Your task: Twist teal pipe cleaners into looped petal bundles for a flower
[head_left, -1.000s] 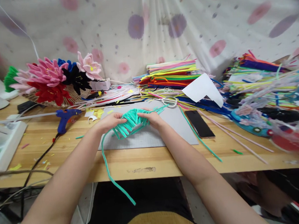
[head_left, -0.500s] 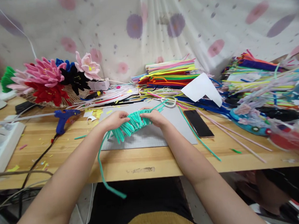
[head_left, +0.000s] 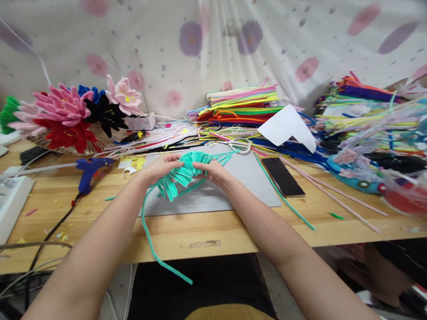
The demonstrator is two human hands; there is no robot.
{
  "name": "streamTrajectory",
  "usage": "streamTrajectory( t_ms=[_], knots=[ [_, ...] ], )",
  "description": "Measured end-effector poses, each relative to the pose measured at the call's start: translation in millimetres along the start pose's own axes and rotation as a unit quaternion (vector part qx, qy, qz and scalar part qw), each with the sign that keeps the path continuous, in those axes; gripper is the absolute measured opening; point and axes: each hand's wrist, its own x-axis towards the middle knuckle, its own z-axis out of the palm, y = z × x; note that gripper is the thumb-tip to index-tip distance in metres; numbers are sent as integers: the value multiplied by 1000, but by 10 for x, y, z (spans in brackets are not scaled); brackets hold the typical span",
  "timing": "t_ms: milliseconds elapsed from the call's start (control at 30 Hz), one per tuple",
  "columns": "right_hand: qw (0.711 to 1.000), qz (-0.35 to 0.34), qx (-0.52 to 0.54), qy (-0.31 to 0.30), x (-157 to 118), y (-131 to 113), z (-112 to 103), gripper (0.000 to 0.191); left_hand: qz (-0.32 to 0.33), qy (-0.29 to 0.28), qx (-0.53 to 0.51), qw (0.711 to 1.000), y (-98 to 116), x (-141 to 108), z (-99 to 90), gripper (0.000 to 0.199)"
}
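Between my hands is a bundle of looped turquoise pipe cleaners [head_left: 187,170], bent into a fan-like curve above the grey cutting mat [head_left: 253,189]. My left hand [head_left: 164,166] grips its left side, thumb pressed across the loops. On the right side, my right hand [head_left: 212,171] pinches the bundle between thumb and fingers. A long turquoise strand [head_left: 149,241] hangs from the left end, past the table's front edge. Thinner turquoise ends stick out beyond my right hand, toward the scissors [head_left: 239,145].
A blue glue gun [head_left: 89,173] lies at left, its cord trailing off the table. Fuzzy flowers [head_left: 65,108] stand behind it. A phone [head_left: 283,176] lies right of the mat. Stacked pipe cleaners [head_left: 242,105] and a white paper piece [head_left: 287,128] are at the back.
The turquoise bundle has gone from fairly straight to a tighter arch, its loops bunching at the top. My right hand has shifted slightly left, and the hanging strand's tip has swung right.
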Motion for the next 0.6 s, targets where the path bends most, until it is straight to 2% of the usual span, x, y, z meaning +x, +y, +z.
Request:
streamTrajectory(
  t_ms=[67, 200, 300, 433, 600],
  knots=[
    [1000, -7, -20, 5, -2, 25, 8, 37, 4, 16, 3, 1000, -19, 5, 19, 35],
    [998, -26, -56, 1, -11, 15, -19, 33, 31, -10, 23, 999, -53, 18, 53, 35],
    [992, -26, -121, -8, -31, -57, -71, 31, 19, -8, 35, 999, -38, 11, 75, 33],
    [978, -36, -203, 18, -54, -158, -145, 28, -7, -11, 73, 997, 25, -35, 90, 31],
    [973, -3, -231, -9, -66, -161, -171, 23, 31, -15, 103, 994, -8, -29, 92, 31]
  ],
)
